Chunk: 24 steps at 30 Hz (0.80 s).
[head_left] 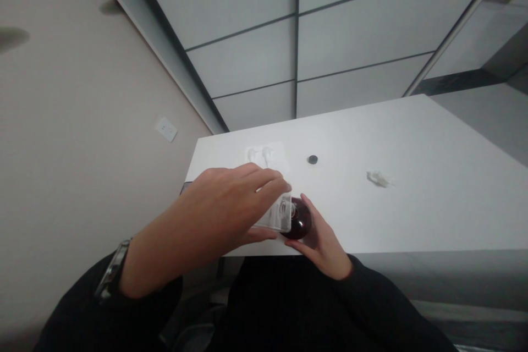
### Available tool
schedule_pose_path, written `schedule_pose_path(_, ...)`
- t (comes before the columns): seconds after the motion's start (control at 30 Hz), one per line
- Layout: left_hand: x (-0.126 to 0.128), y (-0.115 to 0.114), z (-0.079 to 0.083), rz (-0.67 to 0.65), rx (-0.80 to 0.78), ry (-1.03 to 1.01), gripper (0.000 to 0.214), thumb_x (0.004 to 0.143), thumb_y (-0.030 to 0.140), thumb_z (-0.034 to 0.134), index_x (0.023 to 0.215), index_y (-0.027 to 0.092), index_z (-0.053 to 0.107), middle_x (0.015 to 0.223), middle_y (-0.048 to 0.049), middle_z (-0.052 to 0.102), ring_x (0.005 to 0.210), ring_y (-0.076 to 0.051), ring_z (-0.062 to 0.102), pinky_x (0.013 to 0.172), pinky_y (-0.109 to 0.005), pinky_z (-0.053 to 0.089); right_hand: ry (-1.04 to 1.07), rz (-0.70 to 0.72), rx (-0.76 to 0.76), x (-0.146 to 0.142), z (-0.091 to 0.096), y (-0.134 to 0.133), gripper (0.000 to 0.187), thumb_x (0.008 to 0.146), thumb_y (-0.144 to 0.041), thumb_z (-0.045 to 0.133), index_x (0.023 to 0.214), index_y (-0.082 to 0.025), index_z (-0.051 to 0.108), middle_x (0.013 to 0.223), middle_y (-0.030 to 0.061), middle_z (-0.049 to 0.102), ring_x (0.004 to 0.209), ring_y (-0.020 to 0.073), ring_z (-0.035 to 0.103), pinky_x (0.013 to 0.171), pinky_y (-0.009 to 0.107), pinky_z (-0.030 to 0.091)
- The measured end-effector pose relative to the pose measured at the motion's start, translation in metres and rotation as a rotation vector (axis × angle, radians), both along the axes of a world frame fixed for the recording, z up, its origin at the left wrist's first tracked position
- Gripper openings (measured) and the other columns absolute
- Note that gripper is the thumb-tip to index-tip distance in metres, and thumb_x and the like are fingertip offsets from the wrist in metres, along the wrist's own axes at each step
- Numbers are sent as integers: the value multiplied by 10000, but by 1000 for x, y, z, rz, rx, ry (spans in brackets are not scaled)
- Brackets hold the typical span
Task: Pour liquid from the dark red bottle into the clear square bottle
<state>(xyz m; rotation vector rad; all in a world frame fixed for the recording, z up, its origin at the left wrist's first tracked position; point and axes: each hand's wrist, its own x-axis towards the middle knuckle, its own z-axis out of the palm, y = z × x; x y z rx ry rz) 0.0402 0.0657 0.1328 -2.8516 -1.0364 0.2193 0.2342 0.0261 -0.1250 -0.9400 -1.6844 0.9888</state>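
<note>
On the white worktop (412,214), there's a black disc (312,159) at twelve o'clock, crumpled tissue (378,179) at two, and now the left hand (223,209) is gripping a clear plastic cap (274,214), touching the dark red round bottle (300,220) held in the curled fingers of the right hand (324,245).

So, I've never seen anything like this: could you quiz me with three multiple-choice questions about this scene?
1. Where is the white wall plate?
A. On the table
B. On the wall
C. On the ceiling

2. What colour is the round bottle?
A. Dark red
B. Blue
C. Green

3. Where is the clear rectangular piece?
A. Lying on the table
B. Standing on the black disc
C. Held against the bottle

1: B, it sits on the wall left of the table.
2: A, its dark red body shows in the right hand.
3: C, the left hand grips it there.
</note>
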Motion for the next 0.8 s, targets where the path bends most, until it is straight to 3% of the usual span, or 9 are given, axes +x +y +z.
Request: schedule_pose_path(0.8,5,1,-1,-65,22,-13,608,801,391,918,1284,177,618,1338,-126,725,1122,-325,718,779,-394,605,37,21,-22,0,4,0,997,900,-369,822,1684,-326,207,1616,143,524,1487,366,511,1228,593,427)
